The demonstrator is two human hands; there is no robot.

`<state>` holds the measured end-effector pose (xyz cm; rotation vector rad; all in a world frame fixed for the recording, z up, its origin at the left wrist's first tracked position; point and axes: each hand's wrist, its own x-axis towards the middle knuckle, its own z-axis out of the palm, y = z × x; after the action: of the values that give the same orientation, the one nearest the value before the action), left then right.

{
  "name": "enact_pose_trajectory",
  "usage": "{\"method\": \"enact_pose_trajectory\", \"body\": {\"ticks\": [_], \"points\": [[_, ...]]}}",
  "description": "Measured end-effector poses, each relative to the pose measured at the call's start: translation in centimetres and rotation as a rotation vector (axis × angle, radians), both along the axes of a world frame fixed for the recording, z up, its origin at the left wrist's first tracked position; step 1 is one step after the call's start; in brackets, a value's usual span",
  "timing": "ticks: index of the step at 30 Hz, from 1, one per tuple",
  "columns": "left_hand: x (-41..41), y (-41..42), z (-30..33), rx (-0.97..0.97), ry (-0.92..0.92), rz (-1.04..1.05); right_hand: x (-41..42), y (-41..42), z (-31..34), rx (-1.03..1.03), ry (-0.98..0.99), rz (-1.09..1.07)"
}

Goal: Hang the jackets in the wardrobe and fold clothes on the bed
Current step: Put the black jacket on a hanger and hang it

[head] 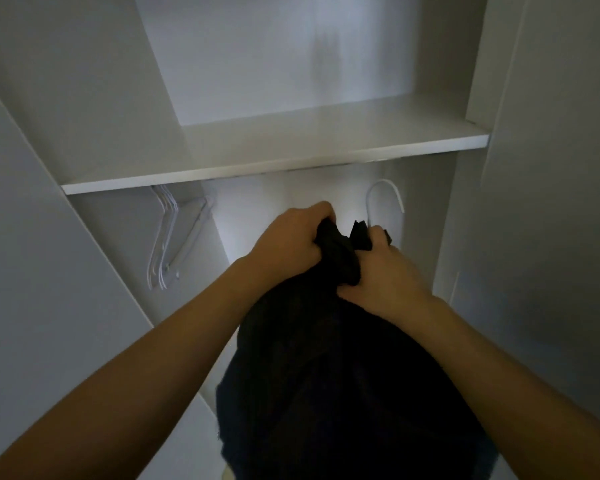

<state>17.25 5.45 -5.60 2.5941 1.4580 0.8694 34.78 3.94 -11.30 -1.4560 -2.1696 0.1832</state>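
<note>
Wardrobe (551, 168), white, doors open, seen from the head camera; landmark: the single white shelf (274, 157) across its middle. Item in hand: one black jacket (326, 393), held up just below the shelf, its bulk hanging down toward the bottom of the view. Left hand (291, 244): fingers curled round a bunch of the jacket's collar end. Right hand (385, 271): fingers likewise gripping the dark cloth just beside the left, the two hands nearly touching. One white hanger hook (385, 199) rises above the right hand, just under the shelf toward its right end; the hook appears not yet on any rail, and the rail itself is hidden behind the shelf edge. Whether the hanger is seated fully inside the jacket cannot be told. Spare white hangers (170, 237): one cluster below the shelf's left end, apparently three or four, exact count uncertain where they overlap. Jackets already hung: none visible. Bed and clothes to fold: not in view. Progress, as judged: early; this jacket is on the point of being hung, and the folding remains.
</note>
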Motion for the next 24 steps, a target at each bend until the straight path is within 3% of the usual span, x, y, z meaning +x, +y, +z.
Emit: {"method": "enact_pose_trajectory", "body": {"ticks": [4, 8, 9, 11, 14, 18, 20, 22, 24], "points": [[-1.3, -0.3, -2.6, -0.204, 0.029, 0.075, 1.7, 1.2, -0.6, -0.113, 0.312, -0.087], [-2.0, -2.2, -8.3, -0.655, -0.384, 0.03, 2.0, 1.7, -1.4, -0.218, 0.682, -0.166], [-2.0, -2.6, -10.0, -0.743, -0.406, 0.029, 2.2, 1.7, -1.5, -0.242, 0.797, -0.184], [-1.4, -3.1, -13.3, -0.823, -0.396, 0.093, 2.7, 1.7, -1.3, -0.264, 0.975, -0.223], [1.3, -3.3, -17.1, -0.836, -0.62, 0.161, 2.7, 1.7, -0.8, -0.304, 1.06, -0.226], [3.1, -2.3, -18.5, -0.739, -0.905, 0.279, 3.0, 1.8, -0.5, -0.239, 1.006, -0.246], [1.6, -1.3, -17.5, -0.616, -0.944, 0.363, 4.3, 1.8, -0.9, -0.138, 0.852, -0.317], [-0.7, -0.4, -15.7, -0.484, -0.773, 0.389, 6.0, 1.7, -1.5, -0.111, 0.552, -0.396], [-2.9, 0.3, -13.1, -0.366, -0.44, 0.337, 7.7, 1.4, -2.4, -0.237, 0.332, -0.351]]}}
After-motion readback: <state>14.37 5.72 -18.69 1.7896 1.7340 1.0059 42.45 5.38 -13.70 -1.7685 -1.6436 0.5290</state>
